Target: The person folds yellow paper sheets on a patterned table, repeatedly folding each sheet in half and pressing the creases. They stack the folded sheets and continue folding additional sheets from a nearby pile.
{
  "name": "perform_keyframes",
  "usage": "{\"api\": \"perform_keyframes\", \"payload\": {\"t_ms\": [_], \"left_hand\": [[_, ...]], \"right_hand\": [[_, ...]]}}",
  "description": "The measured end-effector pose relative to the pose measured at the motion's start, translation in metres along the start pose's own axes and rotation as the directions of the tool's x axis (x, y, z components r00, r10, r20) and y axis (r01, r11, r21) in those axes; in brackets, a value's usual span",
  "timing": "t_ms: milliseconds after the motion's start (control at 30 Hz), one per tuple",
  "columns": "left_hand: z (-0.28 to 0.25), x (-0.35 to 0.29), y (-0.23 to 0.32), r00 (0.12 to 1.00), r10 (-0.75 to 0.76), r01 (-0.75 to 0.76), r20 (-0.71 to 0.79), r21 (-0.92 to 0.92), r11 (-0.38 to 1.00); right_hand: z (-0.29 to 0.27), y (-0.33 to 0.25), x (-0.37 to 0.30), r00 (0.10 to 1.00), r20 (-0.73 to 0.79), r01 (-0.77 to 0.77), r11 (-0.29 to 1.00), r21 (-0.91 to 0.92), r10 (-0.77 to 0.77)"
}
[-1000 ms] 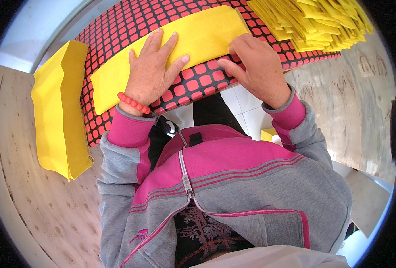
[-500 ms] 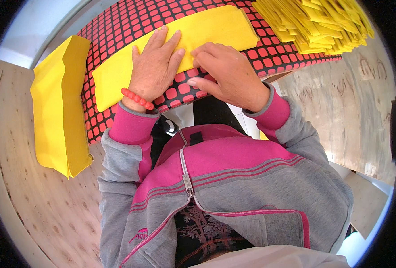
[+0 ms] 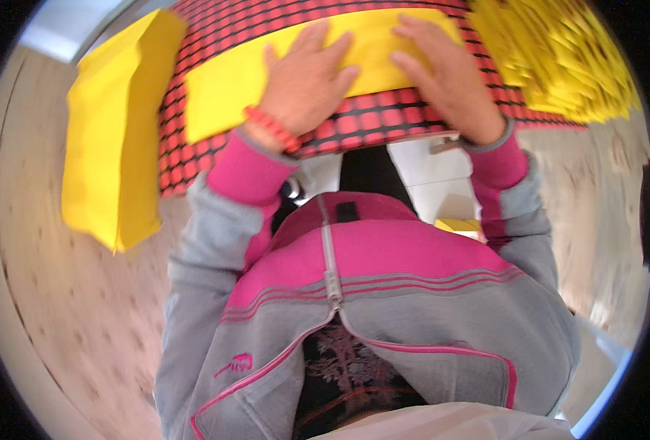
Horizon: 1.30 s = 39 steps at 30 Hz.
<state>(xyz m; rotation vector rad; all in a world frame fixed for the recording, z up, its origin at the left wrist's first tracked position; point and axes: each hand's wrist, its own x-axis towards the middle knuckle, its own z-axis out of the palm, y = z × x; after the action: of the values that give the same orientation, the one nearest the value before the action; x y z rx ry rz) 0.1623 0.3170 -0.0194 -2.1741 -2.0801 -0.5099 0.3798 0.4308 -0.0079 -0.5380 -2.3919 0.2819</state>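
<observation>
A long strip of folded yellow fabric [image 3: 226,95] lies flat across the red-and-black checked cloth [image 3: 383,110] in front of me. My left hand [image 3: 307,81], with a red bead bracelet at the wrist, rests on its middle with fingers spread and the palm down. On the strip's right part is my right hand [image 3: 446,77], fingers stretched out and thumb apart, a little blurred by motion. Neither hand grips anything. Just right of the strip sits a thick pile of folded yellow pieces [image 3: 559,62].
At the left, a larger yellow fabric piece [image 3: 112,139] with a raised fold lies beside the checked cloth, over a pale wooden board [image 3: 54,293]. Another wooden surface [image 3: 596,191] is at the right. Below the cloth's near edge, something yellow [image 3: 457,224] shows beside my body.
My right hand has gone from curled fingers near the strip's lower edge to stretched out upon its right part. My left hand stays flat on the strip. The whole view has shifted slightly.
</observation>
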Motion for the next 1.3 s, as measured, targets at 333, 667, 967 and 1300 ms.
{"api": "perform_keyframes", "payload": {"t_ms": [333,667,967,1300], "left_hand": [[-0.023,-0.032,-0.006,0.996,-0.011,0.004,-0.086,-0.083,0.997],[-0.060,-0.095,-0.012,0.973,-0.133,0.130,-0.189,-0.028,0.991],[-0.081,-0.117,-0.028,0.981,-0.133,0.150,-0.139,0.122,0.981],[-0.004,0.025,0.024,0.983,-0.001,-0.009,-0.186,-0.056,0.998]], "right_hand": [[0.034,0.015,0.021,0.990,0.120,0.085,0.995,-0.053,-0.078],[0.029,0.014,0.021,0.983,0.181,0.059,0.995,-0.080,-0.044],[0.030,0.013,0.017,0.987,0.148,0.066,0.995,-0.077,-0.054],[0.040,0.019,0.022,0.987,0.106,0.131,0.990,-0.060,-0.124]]}}
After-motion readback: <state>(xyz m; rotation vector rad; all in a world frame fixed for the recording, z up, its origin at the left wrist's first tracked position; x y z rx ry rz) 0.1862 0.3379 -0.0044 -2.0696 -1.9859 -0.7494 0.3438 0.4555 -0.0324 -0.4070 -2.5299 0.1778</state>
